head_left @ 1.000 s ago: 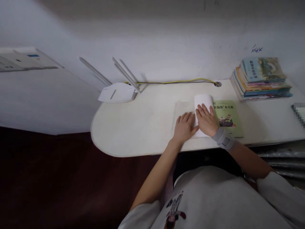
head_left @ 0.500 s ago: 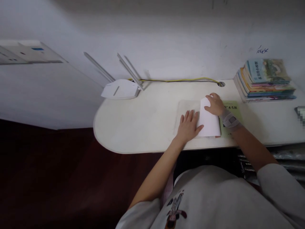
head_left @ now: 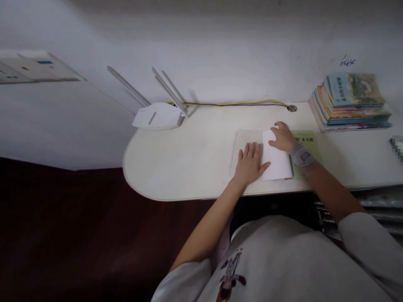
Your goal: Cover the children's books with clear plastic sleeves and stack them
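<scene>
On the desk lies a thin green booklet (head_left: 311, 157) with dark printed characters, partly hidden under my right hand and wrist. A blank white page (head_left: 277, 163) covers its left side, with a slight bend along the right edge. My left hand (head_left: 248, 165) is open, its fingers spread flat on a clear plastic sheet (head_left: 241, 142) to the left, the thumb resting on the white page. At the page's upper edge, my right hand (head_left: 281, 137) has its fingers curled over the page, with the thumb pointing left across it.
A white router (head_left: 157, 116) with raised antennas stands at the back left of the white desk (head_left: 170, 167). A yellow and black cable (head_left: 233, 103) runs to a hole (head_left: 292, 108). A stack of books (head_left: 352, 105) sits at the right, near a blurred dark object (head_left: 397, 147).
The white page's left edge has shifted slightly left with my right hand. My left hand remains flat on the sheet. The whole view has moved slightly.
</scene>
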The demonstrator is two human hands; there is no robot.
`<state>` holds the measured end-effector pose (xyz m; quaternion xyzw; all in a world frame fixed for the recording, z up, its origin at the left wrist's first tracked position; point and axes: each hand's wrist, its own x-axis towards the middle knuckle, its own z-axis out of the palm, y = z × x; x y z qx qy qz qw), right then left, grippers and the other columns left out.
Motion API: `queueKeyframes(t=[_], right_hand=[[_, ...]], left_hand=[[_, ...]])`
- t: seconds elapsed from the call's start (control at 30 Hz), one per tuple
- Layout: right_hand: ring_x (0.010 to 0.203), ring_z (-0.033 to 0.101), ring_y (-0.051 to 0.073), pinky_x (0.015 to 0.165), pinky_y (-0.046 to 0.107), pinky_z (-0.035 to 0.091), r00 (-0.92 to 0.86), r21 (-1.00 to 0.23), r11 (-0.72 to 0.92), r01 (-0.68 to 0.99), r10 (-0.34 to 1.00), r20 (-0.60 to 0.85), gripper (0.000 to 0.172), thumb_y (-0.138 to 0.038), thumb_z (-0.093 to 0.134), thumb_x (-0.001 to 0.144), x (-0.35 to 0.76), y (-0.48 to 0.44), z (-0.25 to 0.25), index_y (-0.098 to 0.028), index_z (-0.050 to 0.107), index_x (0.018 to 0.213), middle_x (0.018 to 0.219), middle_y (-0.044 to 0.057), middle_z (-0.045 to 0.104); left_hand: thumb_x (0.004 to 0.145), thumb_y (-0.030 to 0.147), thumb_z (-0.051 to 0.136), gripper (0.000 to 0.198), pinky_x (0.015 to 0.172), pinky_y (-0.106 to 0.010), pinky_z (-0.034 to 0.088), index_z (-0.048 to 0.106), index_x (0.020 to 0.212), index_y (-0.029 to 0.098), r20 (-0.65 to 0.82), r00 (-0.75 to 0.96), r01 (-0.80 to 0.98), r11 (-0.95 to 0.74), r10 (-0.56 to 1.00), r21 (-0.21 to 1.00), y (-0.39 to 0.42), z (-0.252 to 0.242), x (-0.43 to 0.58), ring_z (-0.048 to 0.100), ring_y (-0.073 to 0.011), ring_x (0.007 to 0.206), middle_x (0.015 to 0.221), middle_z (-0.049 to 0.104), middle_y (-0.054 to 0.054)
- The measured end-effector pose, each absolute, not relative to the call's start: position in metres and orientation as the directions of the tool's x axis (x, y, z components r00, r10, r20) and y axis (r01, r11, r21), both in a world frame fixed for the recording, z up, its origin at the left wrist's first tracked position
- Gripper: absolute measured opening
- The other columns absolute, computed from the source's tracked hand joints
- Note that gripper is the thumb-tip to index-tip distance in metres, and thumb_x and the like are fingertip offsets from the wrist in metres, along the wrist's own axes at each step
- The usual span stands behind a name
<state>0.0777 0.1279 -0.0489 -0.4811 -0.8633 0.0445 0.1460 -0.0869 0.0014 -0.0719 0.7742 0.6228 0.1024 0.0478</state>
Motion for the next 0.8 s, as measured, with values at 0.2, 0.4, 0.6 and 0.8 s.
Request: queueKeyframes(t=[0.2,0.4,0.6,0.8], right_hand=[[0.126,0.039,0.034,0.108,0.046,0.032,-0.457,-0.235,0.490,0.839,0.871,0.182,0.043,-0.028,0.061,0.073,0.074,0.124,-0.043,-0.006,0.063,0.110,0.131,0.022,0.046],[0.133,0.034,0.034,0.109,0.049,0.031,-0.422,-0.239,0.441,0.865,0.897,0.129,0.045,-0.030,0.061,0.076,0.071,0.119,-0.041,-0.008,0.060,0.115,0.137,0.022,0.044],[0.133,0.036,0.034,0.108,0.050,0.031,-0.388,-0.189,0.408,0.893,0.912,0.133,0.037,-0.030,0.055,0.083,0.061,0.113,-0.038,-0.009,0.061,0.113,0.136,0.020,0.048],[0.134,0.036,0.033,0.108,0.049,0.030,-0.395,-0.141,0.405,0.904,0.914,0.091,0.036,-0.031,0.051,0.087,0.052,0.110,-0.035,-0.008,0.062,0.112,0.132,0.020,0.053]], left_hand=[[0.091,0.064,0.028,0.080,0.112,-0.058,0.021,0.021,0.150,0.009,0.117,0.224,0.944,-0.245,0.968,0.222,0.001,-0.071,-0.088,0.019,-0.0351,0.144,0.154,0.026,-0.021],[0.091,0.064,0.029,0.078,0.111,-0.060,0.022,0.022,0.149,0.012,0.132,0.246,0.932,-0.272,0.960,0.239,-0.001,-0.071,-0.088,0.029,-0.0339,0.141,0.152,0.032,-0.021],[0.091,0.064,0.030,0.079,0.111,-0.057,0.025,0.021,0.149,0.011,0.122,0.260,0.905,-0.286,0.958,0.315,-0.003,-0.059,-0.096,0.027,-0.0311,0.142,0.152,0.031,-0.021],[0.093,0.051,0.045,0.059,0.113,-0.054,0.027,0.044,0.137,0.013,0.410,0.408,0.815,-0.528,0.816,0.239,-0.036,-0.052,-0.081,0.038,-0.0287,0.137,0.140,0.050,-0.018]])
